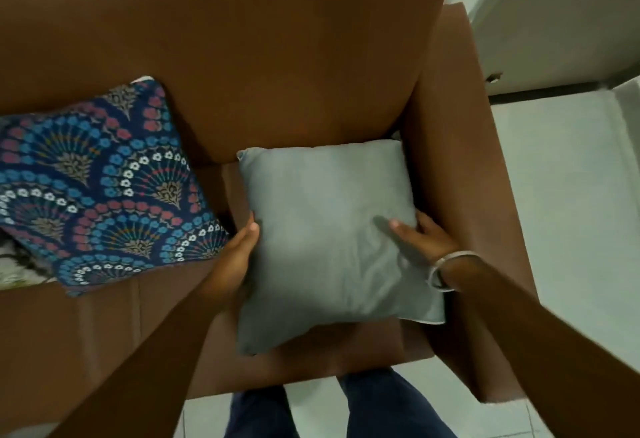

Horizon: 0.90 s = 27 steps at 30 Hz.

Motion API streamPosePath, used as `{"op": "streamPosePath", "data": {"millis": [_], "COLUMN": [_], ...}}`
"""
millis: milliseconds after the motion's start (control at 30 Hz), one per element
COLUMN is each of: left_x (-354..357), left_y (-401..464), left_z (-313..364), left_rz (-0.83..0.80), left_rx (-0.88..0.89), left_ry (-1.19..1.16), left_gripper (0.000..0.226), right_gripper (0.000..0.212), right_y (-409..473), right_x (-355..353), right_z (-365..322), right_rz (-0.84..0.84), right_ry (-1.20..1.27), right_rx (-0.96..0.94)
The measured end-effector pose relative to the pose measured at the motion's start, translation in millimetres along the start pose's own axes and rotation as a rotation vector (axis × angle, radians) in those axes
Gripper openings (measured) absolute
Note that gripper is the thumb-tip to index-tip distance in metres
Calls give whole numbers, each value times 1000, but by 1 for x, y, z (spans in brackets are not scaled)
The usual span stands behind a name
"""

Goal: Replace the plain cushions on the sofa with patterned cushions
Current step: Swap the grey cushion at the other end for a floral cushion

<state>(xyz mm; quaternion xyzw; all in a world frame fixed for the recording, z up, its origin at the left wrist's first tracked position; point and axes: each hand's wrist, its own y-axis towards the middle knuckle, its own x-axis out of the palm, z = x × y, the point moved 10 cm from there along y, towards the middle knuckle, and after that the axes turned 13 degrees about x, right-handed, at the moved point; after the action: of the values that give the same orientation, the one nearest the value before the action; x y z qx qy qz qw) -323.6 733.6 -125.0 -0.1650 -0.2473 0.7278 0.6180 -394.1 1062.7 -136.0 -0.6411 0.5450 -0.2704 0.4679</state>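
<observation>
A plain grey cushion [325, 236] lies at the right end of the brown sofa [263, 56], tilted against the armrest. My left hand [239, 257] grips its left edge, thumb on top. My right hand [422, 236], with a metal bangle at the wrist, holds its right edge, fingers pressing into the fabric. A patterned cushion [100, 188] in navy with blue, pink and white fan motifs leans against the backrest to the left, its corner close to my left hand.
The sofa's right armrest [460, 195] stands just beyond my right hand. Pale tiled floor [561, 216] lies to the right and in front. My legs in dark trousers [391, 406] stand at the seat's front edge. Another patterned item [14, 264] shows at the far left.
</observation>
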Motion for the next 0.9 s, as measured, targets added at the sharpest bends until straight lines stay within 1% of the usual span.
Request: {"op": "streamPosePath", "data": {"millis": [33, 67, 100, 133, 167, 200, 233, 267, 300, 333, 367, 400, 433, 467, 500, 567, 600, 667, 700, 733, 767, 800, 833, 867, 900], "left_x": [-7, -4, -9, -25, -54, -68, -57, -37, -22, -17, -20, -16, -21, -23, -25, -32, -32, -30, -32, -35, -35, -28, -10, 13, 33], "left_y": [-5, -7, -8, -8, -10, -13, -4, 8, 16, 23, 33, 43, 48, 53, 55, 64, 66, 62, 56, 48, 39, 32, 27, 27, 30], "left_z": [11, 26, 39, 46, 55, 75, 94, 98, 91, 79, 68, 61, 54, 51, 49, 36, 33, 36, 43, 53, 67, 89, 109, 124, 129], "left_rz": [-2, 10, 70, 198, 439, 559, 458, 290, 190, 148, 171, 203, 260, 291, 316, 332, 310, 298, 331, 385, 428, 452, 431, 341, 217], "left_rx": [-41, -57, -63, -59, -9, 112, 216, 219, 163, 154, 160, 178, 181, 190, 199, 188, 194, 248, 301, 367, 455, 581, 750, 943, 1121], "left_ry": [-89, -140, -155, -139, -77, -29, -40, -43, -52, -64, -38, 33, 79, 102, 95, 79, 70, 91, 174, 340, 578, 870, 1154, 1382, 1559], "left_gripper": [50, 53, 58, 62, 63, 63, 62, 65, 72, 79, 83, 90, 100, 107, 111, 110, 107, 98, 90, 84, 83, 86, 89, 91, 92], "right_gripper": [116, 109, 96, 81, 71, 68, 71, 77, 82, 86, 86, 80, 73, 70, 66, 53, 49, 52, 59, 67, 74, 77, 77, 78, 78], "right_y": [-7, -14, -23, -30, -31, -30, -28, -28, -27, -27, -24, -19, -12, -4, 3, 14, 14, 5, -8, -25, -43, -60, -74, -83, -84], "right_x": [-15, -28, -36, -40, -42, -41, -36, -26, -15, -6, 2, 9, 16, 23, 28, 31, 30, 24, 18, 11, 9, 19, 41, 70, 98], "right_z": [-7, -14, -24, -39, -51, -66, -81, -95, -107, -116, -123, -126, -128, -128, -129, -133, -134, -131, -131, -132, -133, -137, -139, -138, -134], "right_rz": [-54, -124, -202, -257, -276, -268, -255, -246, -236, -213, -162, -110, -82, -74, -71, -67, -66, -13, 72, 216, 382, 518, 580, 587, 562], "right_ry": [32, 72, 119, 162, 206, 240, 267, 285, 286, 261, 204, 145, 99, 65, 43, 48, 60, 29, -40, -159, -322, -509, -704, -895, -1077], "right_rx": [-2, -4, -25, -67, -109, -154, -201, -243, -288, -326, -352, -374, -384, -382, -380, -407, -430, -524, -628, -759, -906, -1080, -1266, -1446, -1591]}}
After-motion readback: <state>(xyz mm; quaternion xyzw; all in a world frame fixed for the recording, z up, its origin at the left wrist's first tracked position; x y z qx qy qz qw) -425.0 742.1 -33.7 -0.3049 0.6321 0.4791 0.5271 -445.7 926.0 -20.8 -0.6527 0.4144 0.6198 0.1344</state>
